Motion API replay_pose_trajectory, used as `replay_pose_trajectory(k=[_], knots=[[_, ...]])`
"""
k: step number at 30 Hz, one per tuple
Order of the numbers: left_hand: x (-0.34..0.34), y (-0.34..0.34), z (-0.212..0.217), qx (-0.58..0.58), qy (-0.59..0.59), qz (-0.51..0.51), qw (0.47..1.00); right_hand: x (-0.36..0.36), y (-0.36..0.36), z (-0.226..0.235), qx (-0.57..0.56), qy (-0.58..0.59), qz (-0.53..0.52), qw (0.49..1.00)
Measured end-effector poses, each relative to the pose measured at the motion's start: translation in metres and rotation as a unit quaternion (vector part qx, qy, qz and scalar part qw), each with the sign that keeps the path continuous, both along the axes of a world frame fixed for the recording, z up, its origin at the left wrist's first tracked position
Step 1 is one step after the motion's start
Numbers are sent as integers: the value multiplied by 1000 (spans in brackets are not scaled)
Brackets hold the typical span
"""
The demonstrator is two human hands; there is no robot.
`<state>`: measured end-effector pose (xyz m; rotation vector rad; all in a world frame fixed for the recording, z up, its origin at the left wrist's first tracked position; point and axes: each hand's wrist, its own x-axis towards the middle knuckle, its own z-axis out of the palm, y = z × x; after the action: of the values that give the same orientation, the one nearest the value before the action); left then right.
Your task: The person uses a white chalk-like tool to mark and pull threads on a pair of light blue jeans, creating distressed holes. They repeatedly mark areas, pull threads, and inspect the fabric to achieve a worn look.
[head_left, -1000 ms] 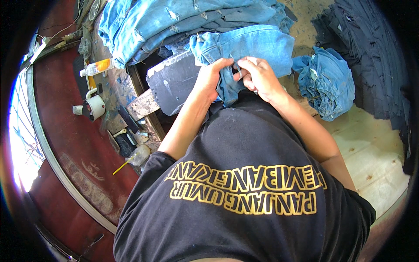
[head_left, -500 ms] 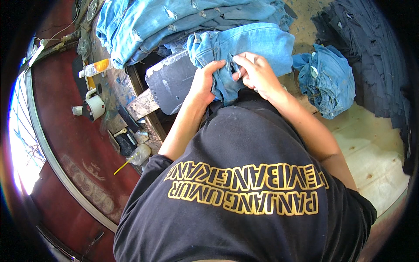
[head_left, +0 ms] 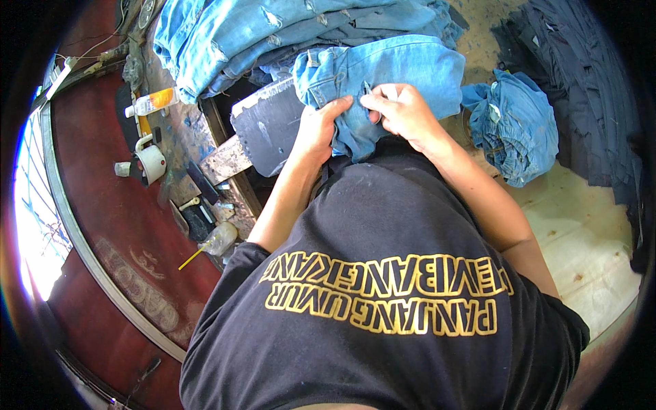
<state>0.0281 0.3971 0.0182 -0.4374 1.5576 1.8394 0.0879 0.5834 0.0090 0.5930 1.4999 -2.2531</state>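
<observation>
A light blue denim garment, probably jeans, is drawn over a black board in front of me. My left hand is closed on its near edge, the thumb pressing on top of the cloth. Just to the right, my right hand is pinched at a small dark fold or opening in the denim. Thumb and index finger meet there, close to my left thumb. Something pale shows at its fingers, too small to name. The other fingers curl under and are partly hidden.
A heap of ripped blue jeans lies beyond the board. Bundled denim sits at right, beside dark cloth. At left are a bottle with an orange label, a white pot-like vessel and a plastic bag with yellow straw.
My right fingers have closed in on the fold and turned slightly, hiding the pale ring-like bit seen between them before. My left hand stays almost in place on the denim.
</observation>
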Motion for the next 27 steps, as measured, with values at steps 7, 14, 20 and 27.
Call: replay_pose_trajectory(k=[7,14,20,27], knots=[[-7,-7,9,20,-6,-34,999,4,-5,9,-2,-31,-56,998],[-22,-14,15,47,-44,-59,996,10,-6,13,49,-23,-159,986],[-38,-35,-6,181,-168,-146,958,34,17,25,352,91,-206,909],[-55,-54,-43,402,-289,-208,844,39,-21,44,247,171,-230,926]])
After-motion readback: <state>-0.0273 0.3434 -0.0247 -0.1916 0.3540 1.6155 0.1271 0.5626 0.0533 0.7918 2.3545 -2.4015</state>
